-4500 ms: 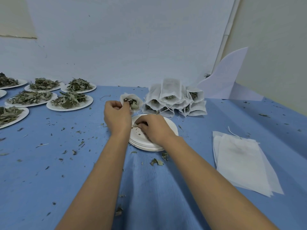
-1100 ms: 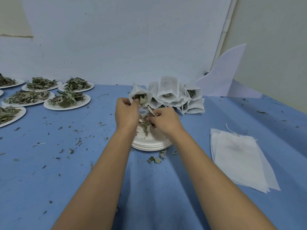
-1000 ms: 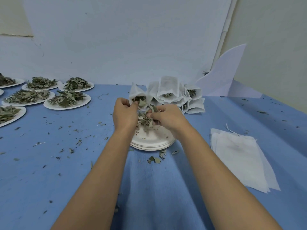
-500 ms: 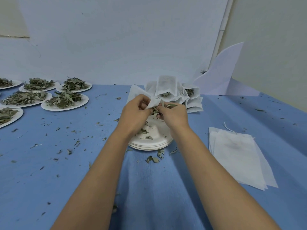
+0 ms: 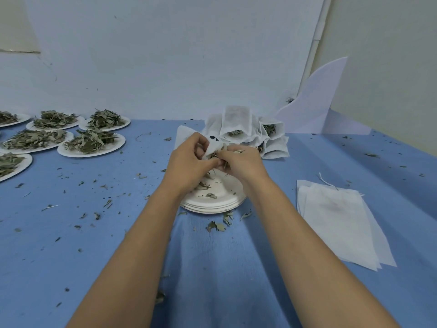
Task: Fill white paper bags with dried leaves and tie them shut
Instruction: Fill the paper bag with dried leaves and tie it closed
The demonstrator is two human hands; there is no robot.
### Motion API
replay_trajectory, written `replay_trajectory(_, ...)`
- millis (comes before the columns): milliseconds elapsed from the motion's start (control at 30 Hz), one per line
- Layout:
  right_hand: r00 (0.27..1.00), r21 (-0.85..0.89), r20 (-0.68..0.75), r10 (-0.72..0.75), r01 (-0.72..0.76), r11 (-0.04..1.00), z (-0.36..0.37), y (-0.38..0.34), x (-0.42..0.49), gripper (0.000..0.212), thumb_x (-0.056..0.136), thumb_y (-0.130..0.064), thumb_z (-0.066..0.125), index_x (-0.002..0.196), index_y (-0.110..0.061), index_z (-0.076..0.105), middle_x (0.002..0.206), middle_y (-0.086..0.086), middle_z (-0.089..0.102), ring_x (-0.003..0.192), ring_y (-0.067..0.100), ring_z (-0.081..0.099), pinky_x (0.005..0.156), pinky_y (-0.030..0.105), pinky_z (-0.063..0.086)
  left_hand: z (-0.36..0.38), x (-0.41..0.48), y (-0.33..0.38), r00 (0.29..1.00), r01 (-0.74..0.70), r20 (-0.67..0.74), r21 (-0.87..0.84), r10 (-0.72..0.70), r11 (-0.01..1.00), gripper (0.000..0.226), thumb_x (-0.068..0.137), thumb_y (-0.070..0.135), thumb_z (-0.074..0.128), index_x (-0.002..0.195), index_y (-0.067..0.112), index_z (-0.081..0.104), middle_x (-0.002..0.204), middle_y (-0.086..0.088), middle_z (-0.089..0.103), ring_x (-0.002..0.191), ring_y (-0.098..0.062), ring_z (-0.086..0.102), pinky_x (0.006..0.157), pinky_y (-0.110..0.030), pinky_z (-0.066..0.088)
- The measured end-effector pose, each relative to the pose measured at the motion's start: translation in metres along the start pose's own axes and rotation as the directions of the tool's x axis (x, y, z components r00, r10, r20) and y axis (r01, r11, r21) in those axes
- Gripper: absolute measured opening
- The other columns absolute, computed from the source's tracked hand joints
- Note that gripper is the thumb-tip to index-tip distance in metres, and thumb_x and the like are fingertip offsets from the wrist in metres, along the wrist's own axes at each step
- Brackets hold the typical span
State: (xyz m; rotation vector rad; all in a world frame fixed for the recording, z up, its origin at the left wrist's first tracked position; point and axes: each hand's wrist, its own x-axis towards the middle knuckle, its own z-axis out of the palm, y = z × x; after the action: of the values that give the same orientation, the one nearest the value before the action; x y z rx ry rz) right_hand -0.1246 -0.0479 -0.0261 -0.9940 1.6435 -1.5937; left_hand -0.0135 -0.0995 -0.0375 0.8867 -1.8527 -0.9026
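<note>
over plates [image 5: 212, 205]: left hand [image 5: 189, 160], bag [image 5: 214, 146]; right hand [image 5: 244, 162], leaves [image 5: 237, 151]

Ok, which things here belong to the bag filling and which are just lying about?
In the job: open bag in left hand; right hand pinching leaves at its mouth; plate stack below; leaf plates; flat empty bags; filled bags.
Lying about: folded white sheet; leaf crumbs on the blue cloth.

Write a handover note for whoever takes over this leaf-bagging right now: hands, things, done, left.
Left hand grips the bag by its mouth; right hand pinches leaves into it, above the near plates, nearly bare.
Filled bags piled behind, some mouths open. Empty bags lie at right; heaped plates at far left.
Left: top up this bag, tie it, then fill the rest.
</note>
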Motion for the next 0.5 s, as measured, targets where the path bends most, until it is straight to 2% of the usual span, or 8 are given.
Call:
replay_trajectory(67, 0.998, 0.033, 0.055, 0.035, -0.037, 0.999, 0.002, -0.004, -0.001, 0.022, 0.084, 0.0, 0.058, 0.064, -0.006, 0.061, 0.061, 0.009, 0.057, 0.064, 0.02, 0.056, 0.08, 0.038, 0.056, 0.0, 0.0, -0.002, 0.998, 0.011, -0.064, 0.029, -0.01, 1.0, 0.03, 0.072, 0.015, 0.078, 0.078, 0.025, 0.051, 0.067, -0.001, 0.049, 0.055, -0.007, 0.041, 0.047, -0.012, 0.034)
replay_trajectory(167, 0.984, 0.102, 0.13, 0.12, -0.134, 0.986, 0.007, -0.008, -0.003, 0.014, 0.089, -0.01, 0.051, 0.077, -0.01, 0.059, 0.079, 0.006, 0.06, 0.064, 0.015, 0.059, 0.064, 0.027, 0.058, -0.002, 0.001, -0.006, 0.991, 0.042, -0.132, 0.067, -0.033, 0.997, 0.032, 0.074, 0.015, 0.078, 0.074, 0.025, 0.047, 0.061, 0.005, 0.043, 0.045, 0.0, 0.037, 0.043, -0.011, 0.032)
replay_trajectory(233, 0.984, 0.052, 0.135, 0.119, -0.127, 0.99, 0.009, -0.008, -0.002, 0.017, 0.092, -0.019, 0.045, 0.081, -0.016, 0.058, 0.088, -0.001, 0.06, 0.066, 0.011, 0.059, 0.065, 0.026, 0.054, -0.003, 0.001, -0.007, 0.987, 0.06, -0.154, 0.08, -0.047, 0.995, 0.029, 0.074, 0.014, 0.077, 0.077, 0.021, 0.049, 0.061, 0.005, 0.042, 0.045, -0.002, 0.037, 0.042, -0.011, 0.032)
replay_trajectory(300, 0.983, 0.055, 0.134, 0.122, -0.13, 0.99, 0.01, -0.007, -0.001, 0.019, 0.092, -0.012, 0.044, 0.085, -0.007, 0.061, 0.083, 0.0, 0.058, 0.063, 0.01, 0.058, 0.072, 0.028, 0.05, -0.002, 0.0, -0.006, 0.985, 0.053, -0.168, 0.088, -0.037, 0.995, 0.026, 0.075, 0.012, 0.074, 0.079, 0.02, 0.05, 0.06, 0.005, 0.041, 0.046, -0.004, 0.036, 0.042, -0.011, 0.031)
replay_trajectory(367, 0.981, 0.114, 0.156, 0.113, -0.132, 0.985, 0.01, -0.007, -0.003, 0.022, 0.087, 0.004, 0.042, 0.091, 0.005, 0.064, 0.076, 0.006, 0.058, 0.056, 0.008, 0.058, 0.074, 0.026, 0.05, 0.0, 0.0, -0.003, 0.984, 0.029, -0.178, 0.073, -0.015, 0.997, 0.025, 0.077, 0.008, 0.07, 0.076, 0.021, 0.048, 0.058, 0.006, 0.039, 0.045, -0.002, 0.036, 0.042, -0.011, 0.031)
replay_trajectory(433, 0.985, 0.142, 0.156, 0.072, -0.094, 0.985, 0.01, -0.007, -0.005, 0.032, 0.086, 0.014, 0.04, 0.094, 0.002, 0.068, 0.085, 0.011, 0.062, 0.064, 0.009, 0.061, 0.072, 0.02, 0.055, 0.0, -0.001, -0.001, 0.981, 0.021, -0.195, 0.057, -0.01, 0.998, 0.022, 0.078, 0.005, 0.066, 0.077, 0.019, 0.048, 0.058, 0.005, 0.039, 0.045, -0.003, 0.035, 0.043, -0.012, 0.03)
replay_trajectory(500, 0.993, 0.174, 0.115, 0.025, -0.045, 0.984, 0.01, -0.006, -0.007, 0.032, 0.087, 0.017, 0.043, 0.105, 0.004, 0.066, 0.093, 0.012, 0.064, 0.071, 0.011, 0.064, 0.072, 0.02, 0.057, -0.001, -0.001, 0.0, 0.979, 0.034, -0.201, 0.052, -0.023, 0.998, 0.018, 0.079, 0.003, 0.063, 0.08, 0.016, 0.05, 0.062, 0.0, 0.044, 0.05, -0.004, 0.035, 0.044, -0.013, 0.03)
